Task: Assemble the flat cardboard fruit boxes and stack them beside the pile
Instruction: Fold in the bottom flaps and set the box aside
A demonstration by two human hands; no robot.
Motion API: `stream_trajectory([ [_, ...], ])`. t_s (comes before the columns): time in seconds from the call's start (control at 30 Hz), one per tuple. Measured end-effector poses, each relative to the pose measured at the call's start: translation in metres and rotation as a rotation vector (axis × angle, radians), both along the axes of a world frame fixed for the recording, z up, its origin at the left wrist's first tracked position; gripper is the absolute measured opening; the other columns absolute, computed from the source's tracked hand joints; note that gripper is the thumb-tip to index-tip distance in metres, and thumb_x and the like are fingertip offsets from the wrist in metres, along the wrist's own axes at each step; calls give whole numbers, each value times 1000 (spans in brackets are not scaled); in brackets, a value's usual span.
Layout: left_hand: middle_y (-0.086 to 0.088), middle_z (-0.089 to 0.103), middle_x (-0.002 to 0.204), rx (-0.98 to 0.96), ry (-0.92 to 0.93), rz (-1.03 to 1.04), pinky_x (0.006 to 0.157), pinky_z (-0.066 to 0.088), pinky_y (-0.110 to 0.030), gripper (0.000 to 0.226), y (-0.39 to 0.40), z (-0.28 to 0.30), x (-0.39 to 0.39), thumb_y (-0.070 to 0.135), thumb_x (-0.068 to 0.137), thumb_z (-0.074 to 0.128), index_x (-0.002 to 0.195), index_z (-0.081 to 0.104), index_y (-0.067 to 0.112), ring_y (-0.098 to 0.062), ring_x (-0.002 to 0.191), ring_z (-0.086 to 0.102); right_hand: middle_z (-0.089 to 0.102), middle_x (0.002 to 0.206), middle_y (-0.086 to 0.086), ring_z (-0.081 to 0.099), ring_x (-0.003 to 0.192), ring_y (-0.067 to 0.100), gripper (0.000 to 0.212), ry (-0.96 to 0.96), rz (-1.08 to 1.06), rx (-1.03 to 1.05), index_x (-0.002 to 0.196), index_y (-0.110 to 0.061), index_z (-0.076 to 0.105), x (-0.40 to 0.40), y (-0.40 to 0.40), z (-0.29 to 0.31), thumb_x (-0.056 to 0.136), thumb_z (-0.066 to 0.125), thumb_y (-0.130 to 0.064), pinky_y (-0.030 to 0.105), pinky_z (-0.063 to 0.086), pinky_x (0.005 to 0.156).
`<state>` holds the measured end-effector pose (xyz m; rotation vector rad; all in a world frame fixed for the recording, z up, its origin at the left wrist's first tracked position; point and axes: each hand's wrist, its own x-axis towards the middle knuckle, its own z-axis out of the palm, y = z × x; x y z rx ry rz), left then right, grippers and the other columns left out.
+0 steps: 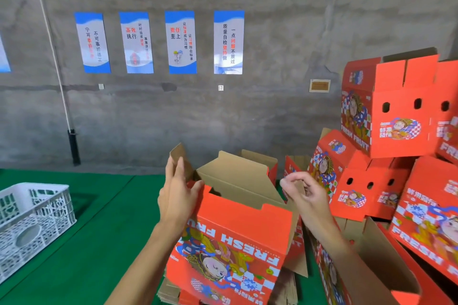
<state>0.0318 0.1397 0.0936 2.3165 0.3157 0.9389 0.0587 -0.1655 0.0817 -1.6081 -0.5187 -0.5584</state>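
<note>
Half-erected red fruit box point(233, 238) is standing open-topped at centre frame, directly before the person, its long axis running from 10 o'clock to 4 o'clock. Its brown end flap point(179, 156) is rising at 11 o'clock; the long brown flap point(238, 178) is leaning at 12 o'clock. The left hand point(177, 195) is lying against the box's left end, thumb hooked over the red rim, straight fingers pressing that end flap. The right hand point(303, 190) is hovering just beside the right end at 2 o'clock, fingers loosely curled, grasping nothing; the left is nearer. Assembled boxes point(394, 116) are piling at 3 o'clock; flat blanks point(171, 291) are lying beneath; a white crate point(37, 220) is sitting at 9 o'clock.
</note>
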Motion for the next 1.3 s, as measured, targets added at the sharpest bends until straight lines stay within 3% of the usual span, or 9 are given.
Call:
stream_trajectory([
  [0.27,8,10,170,71,100,-8,73,46,-39,75,2,8,10,13,88,63,155,33,27,-46,101,65,70,89,-6,61,81,9,50,27,78,-394,101,-34,73,15,17,18,75,70,-77,22,46,72],
  [0.4,21,32,164,189,-25,-224,100,51,-38,79,12,11,8,14,92,65,156,34,48,-17,136,53,60,123,-32,48,122,0,57,-29,-72,-656,138,-43,57,32,26,7,99,28,-74,24,37,105],
  [0.47,27,50,151,322,-53,-382,104,51,-35,70,15,9,4,31,101,62,155,27,59,-3,135,51,44,145,-29,34,139,0,43,-49,-100,-678,150,-45,41,40,32,-8,108,38,-48,37,28,119],
  [0.53,21,67,130,468,10,-410,92,53,-37,59,15,6,4,50,106,46,154,15,65,-11,119,61,18,166,-20,14,153,4,68,-77,-94,-708,160,-43,21,47,36,-19,103,56,-29,44,19,125],
  [0.67,9,74,117,494,90,-296,85,50,-37,42,19,1,15,47,107,41,149,42,53,-22,112,65,-3,164,-36,6,152,-11,111,99,26,-480,159,-51,-11,54,42,-16,94,75,-25,24,16,122],
  [0.8,12,70,111,372,93,-239,83,50,-38,21,14,-4,23,35,106,41,123,52,38,-20,109,65,55,139,-38,48,131,-15,53,-44,55,-585,144,-45,55,45,47,-18,95,59,-67,10,38,109],
  [0.9,8,57,107,239,62,-203,76,40,-37,12,16,-10,28,41,107,38,111,46,33,-21,108,56,62,132,-35,52,129,-13,58,8,147,-577,124,-37,74,40,50,-18,100,38,-74,14,42,107],
  [1.17,23,43,151,374,280,-246,97,49,-46,38,11,-8,37,66,101,41,124,64,48,-4,144,29,36,163,-16,39,148,13,85,156,-28,-1076,158,-45,24,54,63,-11,87,62,-73,43,39,116],
  [1.3,23,42,154,382,333,-273,101,46,-46,41,12,-5,39,74,94,48,126,64,54,-1,146,28,43,160,-12,45,144,16,72,156,-21,-1086,155,-40,38,48,63,-3,93,57,-70,43,41,113],
])
